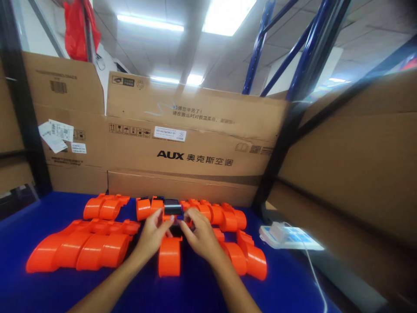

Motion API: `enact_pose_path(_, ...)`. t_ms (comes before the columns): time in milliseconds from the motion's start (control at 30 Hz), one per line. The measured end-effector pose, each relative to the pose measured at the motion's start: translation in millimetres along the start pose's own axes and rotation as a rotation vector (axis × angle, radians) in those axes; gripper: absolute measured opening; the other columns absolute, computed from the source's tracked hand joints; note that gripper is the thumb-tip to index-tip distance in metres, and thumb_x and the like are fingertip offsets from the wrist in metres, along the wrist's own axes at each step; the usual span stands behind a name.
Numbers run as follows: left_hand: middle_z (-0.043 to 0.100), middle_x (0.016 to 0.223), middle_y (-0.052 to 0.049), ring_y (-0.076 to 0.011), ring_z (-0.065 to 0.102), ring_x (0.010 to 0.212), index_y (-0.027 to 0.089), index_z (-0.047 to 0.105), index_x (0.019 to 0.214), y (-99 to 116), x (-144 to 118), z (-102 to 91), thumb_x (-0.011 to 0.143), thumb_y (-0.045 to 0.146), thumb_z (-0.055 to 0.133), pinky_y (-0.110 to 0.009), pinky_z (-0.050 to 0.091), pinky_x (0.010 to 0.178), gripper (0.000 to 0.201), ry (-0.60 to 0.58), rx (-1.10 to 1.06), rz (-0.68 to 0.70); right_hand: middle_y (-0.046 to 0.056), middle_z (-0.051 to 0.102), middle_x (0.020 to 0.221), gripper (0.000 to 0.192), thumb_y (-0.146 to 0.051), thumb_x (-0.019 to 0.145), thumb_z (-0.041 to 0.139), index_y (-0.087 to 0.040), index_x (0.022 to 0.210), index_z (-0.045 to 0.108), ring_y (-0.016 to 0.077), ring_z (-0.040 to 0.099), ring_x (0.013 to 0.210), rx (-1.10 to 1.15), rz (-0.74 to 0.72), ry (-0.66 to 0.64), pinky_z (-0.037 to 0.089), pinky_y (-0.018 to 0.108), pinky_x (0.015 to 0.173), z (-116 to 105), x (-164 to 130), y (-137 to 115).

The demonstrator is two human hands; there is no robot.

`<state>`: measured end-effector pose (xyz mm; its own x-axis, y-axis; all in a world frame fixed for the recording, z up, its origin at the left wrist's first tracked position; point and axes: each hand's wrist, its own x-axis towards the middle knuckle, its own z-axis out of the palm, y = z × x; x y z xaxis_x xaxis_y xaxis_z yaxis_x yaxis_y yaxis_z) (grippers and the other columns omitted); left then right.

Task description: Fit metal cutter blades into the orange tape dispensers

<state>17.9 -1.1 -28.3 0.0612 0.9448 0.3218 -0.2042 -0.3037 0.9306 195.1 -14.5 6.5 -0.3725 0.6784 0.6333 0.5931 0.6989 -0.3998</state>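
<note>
Head camera looks down on a blue tabletop [48,295] where both hands meet in the middle, near the far edge. Between them is a small black part [172,208], which sits on top of an orange plastic piece [170,254]; this piece stretches from the hands toward the person. The left hand [152,234] comes from the lower left and its fingers are curled, with the fingertips touching the left side of the black part. The right hand [199,234] comes from the lower right and its fingers are bent in the same way, closed on the right side and just below the black part. I cannot tell whether the black part is lifted or is resting on the orange piece. To the left of the left hand lies a wide group of orange ribbed pieces [80,248], and behind it a smaller orange pair [104,207]. Behind and to the right of the right hand lies another row of orange pieces [224,216], and more of them [249,256] curve beside the right wrist. Farther right, well apart from the hands, is a white device [286,237] with a white cable [314,274]. Brown cardboard boxes [195,148] stand behind the tabletop.
</note>
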Motion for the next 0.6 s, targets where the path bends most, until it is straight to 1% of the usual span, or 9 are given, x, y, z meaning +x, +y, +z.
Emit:
enact_pose_path(133,0.072,0.096,-0.008,-0.0134,0.061,0.059,0.015,0.066,0.107,1,1,0.3,0.076,0.044,0.073,-0.025,0.052,0.054,0.043,0.0,-0.027,0.009,0.003,0.056,0.085,0.014,-0.026,0.096,0.05,-0.022,0.083,0.049,0.0192,0.053,0.079,0.007,-0.008,-0.016,0.042,0.029,0.071,-2,0,-1)
enact_pose_path(233,0.072,0.09,-0.006,-0.011,0.059,0.053,0.015,0.067,0.104,4,0,0.7,0.074,0.039,0.076,-0.022,0.049,0.05,0.039,0.005,-0.096,-0.016,0.004,0.057,0.086,0.013,-0.028,0.096,0.051,-0.022,0.084,0.051,0.0197,0.053,0.08,0.048,0.009,-0.014,0.043,0.031,0.072,-3,0,-4)
enact_pose_path(333,0.072,0.077,-0.004,-0.0091,0.058,0.048,0.014,0.067,0.097,7,0,0.6,0.074,0.034,0.078,-0.02,0.048,0.049,0.032,0.044,-0.228,-0.082,0.004,0.059,0.091,0.012,-0.031,0.094,0.055,-0.022,0.086,0.053,0.0199,0.055,0.083,0.183,0.038,0.029,0.045,0.032,0.076,-3,2,-5)
enact_pose_path(367,0.072,0.075,-0.004,-0.0093,0.059,0.048,0.014,0.067,0.098,8,0,0.5,0.074,0.033,0.078,-0.02,0.048,0.049,0.033,0.051,-0.277,-0.106,0.005,0.06,0.094,0.012,-0.032,0.094,0.055,-0.022,0.087,0.054,0.0202,0.056,0.086,0.251,0.057,0.054,0.046,0.033,0.079,-2,2,-5)
enact_pose_path(433,0.074,0.078,-0.005,-0.0104,0.061,0.048,0.015,0.065,0.109,11,0,0.7,0.072,0.031,0.08,-0.021,0.05,0.051,0.043,0.034,-0.355,-0.15,0.005,0.062,0.098,0.013,-0.035,0.094,0.055,-0.023,0.092,0.056,0.0208,0.058,0.091,0.405,0.118,0.114,0.047,0.034,0.084,-1,3,-4)
enact_pose_path(500,0.075,0.083,-0.006,-0.0121,0.062,0.048,0.017,0.059,0.125,12,0,1.4,0.071,0.029,0.081,-0.023,0.051,0.05,0.059,-0.03,-0.395,-0.187,0.005,0.063,0.101,0.018,-0.039,0.096,0.051,-0.024,0.103,0.058,0.0215,0.06,0.094,0.566,0.197,0.135,0.048,0.035,0.085,0,5,-3)
enact_pose_path(533,0.076,0.086,-0.007,-0.0134,0.064,0.049,0.019,0.055,0.131,13,0,1.9,0.071,0.028,0.081,-0.024,0.051,0.049,0.066,-0.072,-0.406,-0.205,0.005,0.064,0.102,0.021,-0.04,0.096,0.05,-0.025,0.109,0.057,0.0217,0.061,0.094,0.642,0.231,0.117,0.049,0.035,0.085,0,6,-3)
enact_pose_path(600,0.076,0.09,-0.009,-0.0164,0.067,0.052,0.021,0.053,0.136,14,-2,3.0,0.07,0.026,0.082,-0.025,0.052,0.049,0.072,-0.137,-0.436,-0.229,0.005,0.066,0.104,0.027,-0.043,0.096,0.051,-0.027,0.117,0.057,0.022,0.063,0.095,0.769,0.259,0.044,0.049,0.037,0.089,-1,7,-3)
